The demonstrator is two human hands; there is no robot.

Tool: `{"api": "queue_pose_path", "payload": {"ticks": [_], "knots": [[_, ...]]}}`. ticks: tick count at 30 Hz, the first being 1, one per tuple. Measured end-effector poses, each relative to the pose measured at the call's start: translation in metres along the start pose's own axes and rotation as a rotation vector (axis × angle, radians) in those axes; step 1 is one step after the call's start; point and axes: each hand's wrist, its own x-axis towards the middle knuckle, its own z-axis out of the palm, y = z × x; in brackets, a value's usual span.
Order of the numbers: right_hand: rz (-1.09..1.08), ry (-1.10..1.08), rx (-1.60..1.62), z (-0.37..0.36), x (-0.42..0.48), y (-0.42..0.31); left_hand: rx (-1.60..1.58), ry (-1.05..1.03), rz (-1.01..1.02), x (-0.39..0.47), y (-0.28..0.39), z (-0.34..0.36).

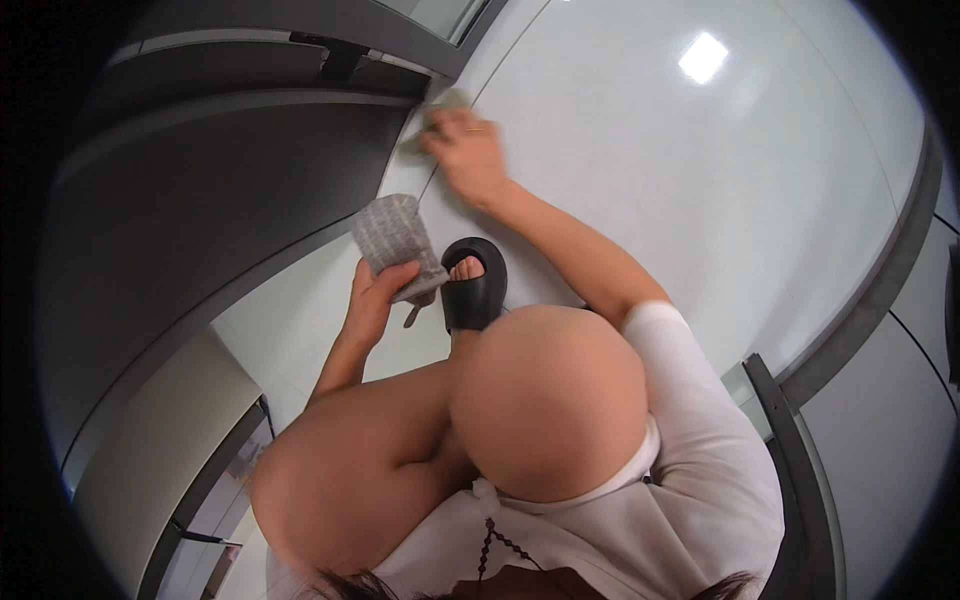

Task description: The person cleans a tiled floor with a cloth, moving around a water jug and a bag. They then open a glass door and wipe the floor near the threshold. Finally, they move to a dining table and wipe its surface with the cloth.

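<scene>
My left hand (367, 307) grips a folded grey cloth (394, 229) with pale stripes, held above the floor left of my sandal. The thumb lies across the cloth, and a loose end hangs below it. Farther out, my right hand (472, 154) presses a greenish-grey cloth (452, 98) onto the white tiled floor (637, 150), by the corner of a dark grey panel (262, 157). This hand is blurred and wears a ring. Its palm and the middle of that cloth are hidden beneath it.
The dark panel runs along my left side, with a grey frame (431, 34) holding glass above its corner. A black sandal (491, 300) is on my foot between the hands. At the right are a curved grey strip (862, 322) and a dark post (795, 465).
</scene>
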Motion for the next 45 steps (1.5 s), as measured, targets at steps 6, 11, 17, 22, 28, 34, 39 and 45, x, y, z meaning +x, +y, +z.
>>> {"api": "queue_pose_path", "payload": {"ticks": [6,11,17,22,28,34,39,45], "knots": [[-0.185,-0.105,-0.07,0.048,-0.022,0.041,0.103,0.139,0.07,0.008,-0.026,-0.007],[0.125,-0.068,-0.064,-0.032,-0.091,0.068,0.001,0.159,0.019,0.011,-0.034,0.007],[0.641,0.143,-0.486,-0.174,-0.217,0.165,0.184,-0.092,0.036,0.038,0.001,0.042],[0.898,0.314,-0.759,-0.259,-0.343,0.235,0.203,-0.131,0.073,0.066,0.003,0.057],[0.829,0.61,-0.226,-0.212,-0.239,0.17,0.191,-0.033,0.09,0.061,0.007,0.072],[0.288,0.273,0.248,-0.067,-0.097,0.07,-0.086,0.013,0.229,0.043,0.026,0.046],[-0.277,-0.404,-0.013,0.016,-0.074,0.025,0.015,0.251,0.216,0.003,-0.008,0.027],[-0.244,-0.368,0.064,-0.02,-0.143,0.053,0.047,0.277,0.1,-0.018,-0.038,-0.007]]}}
